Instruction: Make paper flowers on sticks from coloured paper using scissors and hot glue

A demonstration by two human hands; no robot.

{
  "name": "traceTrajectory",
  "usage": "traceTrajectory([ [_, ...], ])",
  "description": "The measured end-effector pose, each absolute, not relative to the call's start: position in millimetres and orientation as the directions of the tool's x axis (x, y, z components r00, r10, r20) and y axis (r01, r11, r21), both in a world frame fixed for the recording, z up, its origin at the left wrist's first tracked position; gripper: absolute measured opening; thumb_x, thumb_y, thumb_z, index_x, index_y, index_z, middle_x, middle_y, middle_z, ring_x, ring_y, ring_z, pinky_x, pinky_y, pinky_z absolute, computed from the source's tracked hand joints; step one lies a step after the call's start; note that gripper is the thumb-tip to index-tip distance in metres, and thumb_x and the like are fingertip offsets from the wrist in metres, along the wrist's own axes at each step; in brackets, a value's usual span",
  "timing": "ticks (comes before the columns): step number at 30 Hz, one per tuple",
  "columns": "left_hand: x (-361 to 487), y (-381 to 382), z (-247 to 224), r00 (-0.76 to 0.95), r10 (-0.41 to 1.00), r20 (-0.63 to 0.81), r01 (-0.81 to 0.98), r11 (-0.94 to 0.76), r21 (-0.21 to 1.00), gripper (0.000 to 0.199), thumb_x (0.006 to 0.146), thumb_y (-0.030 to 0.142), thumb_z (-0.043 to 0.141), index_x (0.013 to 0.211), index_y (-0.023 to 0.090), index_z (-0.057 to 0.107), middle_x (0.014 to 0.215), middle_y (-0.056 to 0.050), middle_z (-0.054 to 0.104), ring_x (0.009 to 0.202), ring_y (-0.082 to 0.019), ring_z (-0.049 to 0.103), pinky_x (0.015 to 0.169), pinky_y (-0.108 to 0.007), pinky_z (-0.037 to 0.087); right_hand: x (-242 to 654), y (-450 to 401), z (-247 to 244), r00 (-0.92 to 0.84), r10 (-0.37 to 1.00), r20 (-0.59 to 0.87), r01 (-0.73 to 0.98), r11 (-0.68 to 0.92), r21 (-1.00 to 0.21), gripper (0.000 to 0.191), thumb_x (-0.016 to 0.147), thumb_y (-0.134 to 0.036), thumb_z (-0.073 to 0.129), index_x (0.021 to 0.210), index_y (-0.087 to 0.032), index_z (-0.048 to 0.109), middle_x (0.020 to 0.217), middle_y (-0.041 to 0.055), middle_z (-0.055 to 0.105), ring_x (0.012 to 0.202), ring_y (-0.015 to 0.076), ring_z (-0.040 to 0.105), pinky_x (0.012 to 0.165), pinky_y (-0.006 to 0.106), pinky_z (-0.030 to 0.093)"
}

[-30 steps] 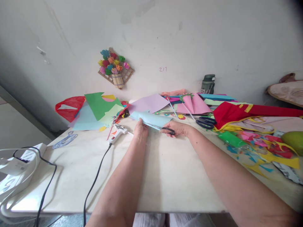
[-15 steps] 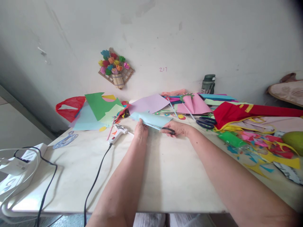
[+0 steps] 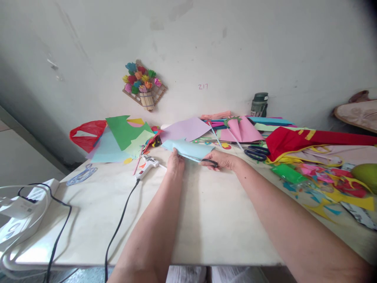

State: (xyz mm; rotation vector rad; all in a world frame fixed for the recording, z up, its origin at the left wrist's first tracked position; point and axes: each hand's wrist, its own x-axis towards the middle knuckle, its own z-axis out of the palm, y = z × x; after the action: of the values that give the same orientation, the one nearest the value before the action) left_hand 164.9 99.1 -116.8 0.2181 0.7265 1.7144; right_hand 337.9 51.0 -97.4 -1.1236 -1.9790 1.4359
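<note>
My left hand (image 3: 176, 160) pinches the left part of a light blue sheet of paper (image 3: 193, 149), its thumb on top. The sheet looks folded or curled and is raised a little off the table. In my right hand (image 3: 220, 160) is a pair of dark-handled scissors (image 3: 209, 161), their blades lying along the paper's near edge and pointing left. How far the blades are parted I cannot tell. Just left of my left hand lies a white hot glue gun (image 3: 148, 167) with a black cord.
A purple sheet (image 3: 188, 129) and pink paper (image 3: 243, 129) lie behind my hands. A second pair of scissors (image 3: 256, 153) rests to the right, near a red cloth (image 3: 282, 143) and paper scraps (image 3: 324, 200). A power strip (image 3: 29, 212) with cables sits at left.
</note>
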Motion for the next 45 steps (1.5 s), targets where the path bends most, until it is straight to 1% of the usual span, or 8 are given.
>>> traceTrajectory([
  [6, 164.8, 98.2, -116.7, -0.273, 0.937, -0.216, -0.822, -0.111, 0.559, 0.011, 0.082, 0.014, 0.044, 0.077, 0.015, 0.054, 0.07, -0.001, 0.06, 0.062, -0.009, 0.058, 0.066, -0.021, 0.05, 338.2, 51.0, -97.2, -0.565, 0.818, -0.104, 0.351, 0.125, -0.928, 0.038, 0.064, -0.048, 0.061, 0.057, -0.014, 0.045, 0.043, -0.0048, 0.046, 0.031, 0.0016, 0.033, 0.03, 0.016, 0.019],
  [11, 164.8, 98.2, -116.2, -0.282, 0.927, -0.248, -0.827, -0.104, 0.552, 0.009, 0.081, 0.015, 0.046, 0.075, 0.016, 0.052, 0.072, -0.001, 0.06, 0.065, -0.01, 0.059, 0.068, -0.024, 0.05, 337.8, 50.2, -96.3, -0.562, 0.82, -0.107, 0.348, 0.117, -0.93, 0.038, 0.064, -0.048, 0.061, 0.057, -0.014, 0.044, 0.043, -0.005, 0.045, 0.031, 0.0015, 0.031, 0.03, 0.016, 0.019],
  [16, 164.8, 98.1, -115.8, -0.28, 0.925, -0.256, -0.827, -0.097, 0.554, 0.009, 0.081, 0.016, 0.046, 0.075, 0.016, 0.053, 0.072, -0.001, 0.06, 0.069, -0.011, 0.06, 0.066, -0.023, 0.05, 338.0, 48.7, -94.0, -0.566, 0.819, -0.1, 0.348, 0.128, -0.929, 0.038, 0.064, -0.048, 0.061, 0.057, -0.014, 0.044, 0.043, -0.0053, 0.045, 0.031, 0.0013, 0.031, 0.031, 0.016, 0.02],
  [24, 165.0, 98.2, -115.8, -0.286, 0.92, -0.269, -0.829, -0.097, 0.551, 0.009, 0.081, 0.015, 0.046, 0.074, 0.016, 0.052, 0.071, -0.001, 0.06, 0.068, -0.011, 0.059, 0.068, -0.024, 0.05, 338.5, 49.1, -94.2, -0.571, 0.815, -0.098, 0.332, 0.12, -0.936, 0.037, 0.064, -0.046, 0.062, 0.056, -0.014, 0.045, 0.043, -0.0052, 0.045, 0.031, 0.001, 0.03, 0.031, 0.017, 0.019],
  [28, 164.9, 98.1, -116.1, -0.281, 0.926, -0.252, -0.825, -0.099, 0.557, 0.009, 0.081, 0.015, 0.046, 0.075, 0.016, 0.052, 0.071, -0.001, 0.06, 0.067, -0.011, 0.059, 0.068, -0.026, 0.05, 339.3, 50.4, -95.2, -0.571, 0.815, -0.099, 0.328, 0.116, -0.938, 0.037, 0.063, -0.046, 0.062, 0.057, -0.014, 0.045, 0.043, -0.0053, 0.045, 0.031, 0.0009, 0.03, 0.031, 0.017, 0.019],
  [35, 164.7, 98.1, -115.2, -0.274, 0.926, -0.258, -0.83, -0.092, 0.55, 0.009, 0.082, 0.016, 0.046, 0.076, 0.016, 0.052, 0.069, 0.0, 0.06, 0.061, -0.009, 0.058, 0.067, -0.024, 0.051, 339.3, 51.1, -95.7, -0.565, 0.82, -0.096, 0.328, 0.117, -0.937, 0.037, 0.062, -0.046, 0.063, 0.055, -0.013, 0.046, 0.042, -0.005, 0.045, 0.03, 0.0009, 0.029, 0.031, 0.017, 0.019],
  [41, 164.9, 96.6, -113.1, -0.266, 0.928, -0.261, -0.838, -0.088, 0.539, 0.01, 0.082, 0.015, 0.045, 0.078, 0.016, 0.054, 0.07, -0.001, 0.061, 0.068, -0.01, 0.06, 0.069, -0.023, 0.05, 340.1, 51.1, -96.2, -0.564, 0.822, -0.081, 0.329, 0.133, -0.935, 0.038, 0.062, -0.046, 0.063, 0.053, -0.014, 0.046, 0.042, -0.0046, 0.045, 0.03, 0.0011, 0.03, 0.031, 0.017, 0.019],
  [45, 165.5, 95.6, -112.4, -0.263, 0.929, -0.261, -0.842, -0.089, 0.532, 0.009, 0.082, 0.014, 0.045, 0.079, 0.016, 0.054, 0.069, -0.001, 0.061, 0.068, -0.011, 0.061, 0.069, -0.024, 0.051, 341.8, 52.3, -97.6, -0.563, 0.822, -0.079, 0.324, 0.132, -0.937, 0.037, 0.062, -0.045, 0.064, 0.051, -0.014, 0.045, 0.042, -0.0044, 0.045, 0.03, 0.001, 0.03, 0.031, 0.017, 0.019],
])
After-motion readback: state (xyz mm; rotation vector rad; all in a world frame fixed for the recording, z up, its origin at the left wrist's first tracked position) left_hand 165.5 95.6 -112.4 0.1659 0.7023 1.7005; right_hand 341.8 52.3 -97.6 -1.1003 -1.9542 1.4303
